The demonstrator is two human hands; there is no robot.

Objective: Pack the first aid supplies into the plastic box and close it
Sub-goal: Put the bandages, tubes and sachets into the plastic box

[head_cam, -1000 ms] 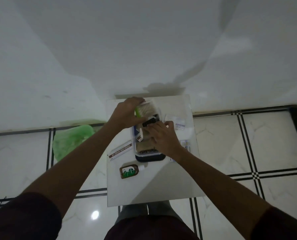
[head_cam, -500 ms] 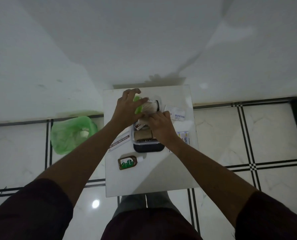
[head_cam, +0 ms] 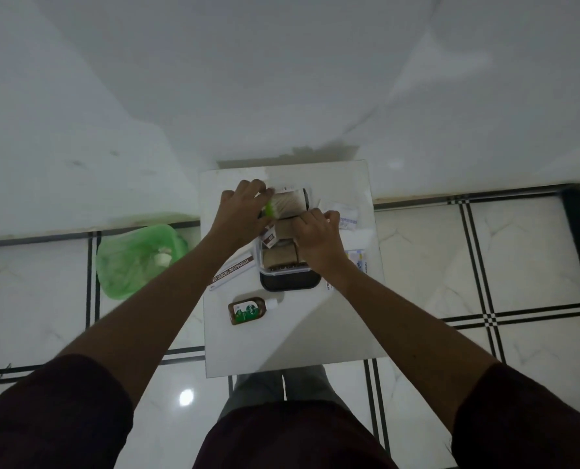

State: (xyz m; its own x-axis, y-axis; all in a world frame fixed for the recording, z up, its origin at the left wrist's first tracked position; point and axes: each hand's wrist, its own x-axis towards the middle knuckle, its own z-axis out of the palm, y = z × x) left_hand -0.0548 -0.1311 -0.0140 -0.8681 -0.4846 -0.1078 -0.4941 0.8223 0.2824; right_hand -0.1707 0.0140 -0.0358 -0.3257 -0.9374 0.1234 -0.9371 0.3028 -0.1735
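Both hands work over the open plastic box (head_cam: 283, 267) in the middle of the small white table (head_cam: 315, 333). The left hand (head_cam: 241, 218) grips a clear pack of cotton swabs (head_cam: 290, 206) at the box's far end; the right hand (head_cam: 317, 238) curls over the box's right rim, its grip unclear. A brown antiseptic bottle (head_cam: 248, 310) lies nearer

Smooth pale tabletop (head_cam: 315, 333) with faint sheen; clear plastic box (head_cam: 283, 270) beside the right hand (head_cam: 317, 240) over a matt black base; glossy brown bottle (head_cam: 248, 309) with paper label nearer than the left hand (head_cam: 239, 220); crinkled translucent green plastic bag (head_cam: 129, 258); glossy marbled floor (head_cam: 518, 258).
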